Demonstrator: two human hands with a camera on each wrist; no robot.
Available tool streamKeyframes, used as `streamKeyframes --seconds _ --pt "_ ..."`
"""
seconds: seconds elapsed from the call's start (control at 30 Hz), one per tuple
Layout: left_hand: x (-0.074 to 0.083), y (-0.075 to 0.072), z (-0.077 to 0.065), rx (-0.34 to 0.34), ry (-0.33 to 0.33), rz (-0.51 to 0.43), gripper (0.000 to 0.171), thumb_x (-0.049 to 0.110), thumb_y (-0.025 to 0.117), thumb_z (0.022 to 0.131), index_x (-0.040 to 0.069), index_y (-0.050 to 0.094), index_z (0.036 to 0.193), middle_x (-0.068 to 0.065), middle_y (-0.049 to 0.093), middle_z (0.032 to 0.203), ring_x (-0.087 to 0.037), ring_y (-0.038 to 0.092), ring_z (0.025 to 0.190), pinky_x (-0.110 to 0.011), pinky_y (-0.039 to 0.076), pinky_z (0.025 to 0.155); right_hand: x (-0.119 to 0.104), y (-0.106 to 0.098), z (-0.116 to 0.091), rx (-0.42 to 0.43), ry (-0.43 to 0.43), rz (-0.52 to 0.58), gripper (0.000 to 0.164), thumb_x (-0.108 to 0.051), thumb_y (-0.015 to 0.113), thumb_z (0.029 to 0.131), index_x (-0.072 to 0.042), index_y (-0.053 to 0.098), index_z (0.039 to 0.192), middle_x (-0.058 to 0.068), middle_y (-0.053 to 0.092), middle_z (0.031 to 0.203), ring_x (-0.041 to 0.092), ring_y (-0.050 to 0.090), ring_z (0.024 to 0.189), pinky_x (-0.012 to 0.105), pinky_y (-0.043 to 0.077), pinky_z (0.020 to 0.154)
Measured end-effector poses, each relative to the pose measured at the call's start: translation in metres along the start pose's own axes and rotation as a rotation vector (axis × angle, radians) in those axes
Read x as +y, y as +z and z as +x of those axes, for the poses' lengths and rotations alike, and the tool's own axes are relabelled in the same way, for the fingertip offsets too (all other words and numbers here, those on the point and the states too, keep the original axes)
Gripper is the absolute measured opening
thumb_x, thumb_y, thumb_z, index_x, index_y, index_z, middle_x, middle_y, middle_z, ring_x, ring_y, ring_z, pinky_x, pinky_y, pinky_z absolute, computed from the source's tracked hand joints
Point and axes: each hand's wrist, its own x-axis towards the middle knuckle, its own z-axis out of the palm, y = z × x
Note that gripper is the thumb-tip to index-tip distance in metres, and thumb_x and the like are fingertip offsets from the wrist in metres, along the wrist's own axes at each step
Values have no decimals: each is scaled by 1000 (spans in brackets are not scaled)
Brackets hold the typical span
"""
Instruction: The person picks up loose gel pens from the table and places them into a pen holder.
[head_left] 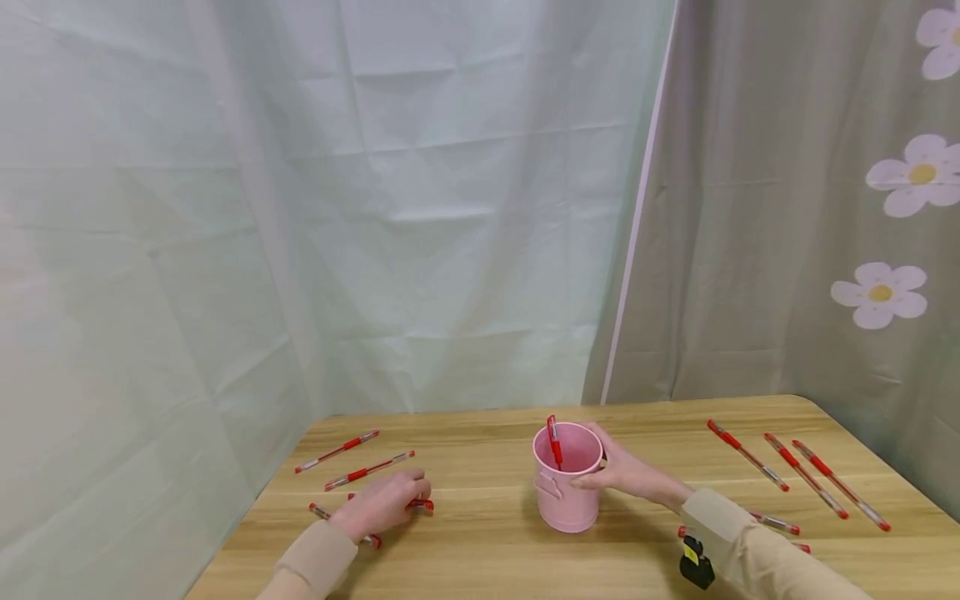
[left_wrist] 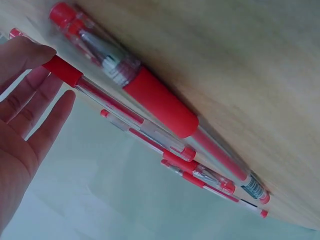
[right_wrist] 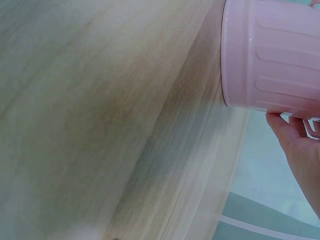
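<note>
A pink metal bucket (head_left: 568, 507) stands upright on the table, with a red-capped gel pen (head_left: 555, 442) leaning inside it. My right hand (head_left: 626, 472) grips the bucket's right side, thumb on the near side, the other fingers mostly hidden behind. At the left, my left hand (head_left: 384, 503) pinches a red gel pen (left_wrist: 112, 102) by its red grip, the thumb on top; the pen appears to be at or just above the table. Another gel pen (left_wrist: 160, 102) lies close to the left wrist camera, partly under the wrist in the head view.
Two gel pens, one farther back (head_left: 337, 452) and one nearer (head_left: 370, 471), lie beyond the left hand. Several more pens (head_left: 806, 475) lie on the right of the wooden table (head_left: 480, 558), some partly under the right sleeve (head_left: 750, 533). Curtains (head_left: 465, 208) hang behind.
</note>
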Motion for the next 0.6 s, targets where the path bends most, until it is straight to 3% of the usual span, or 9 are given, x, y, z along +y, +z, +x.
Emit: streamKeyframes --seconds 0.27,0.6 --pt "3 -5 4 46 40 19 27 4 74 74 11 48 72 10 27 72 -6 30 60 -17 29 50 -1 0 0 -1 -7 10 72 -13 73 75 -10 29 132 13 44 123 31 42 113 44 38 89" --pt "9 -13 7 121 92 64 31 -13 66 64 11 51 78 9 30 75 -7 32 62 -17 31 52 -1 0 0 -7 5 10 70 -14 72 76 -9 30 131 15 43 124 33 40 113 42 39 88"
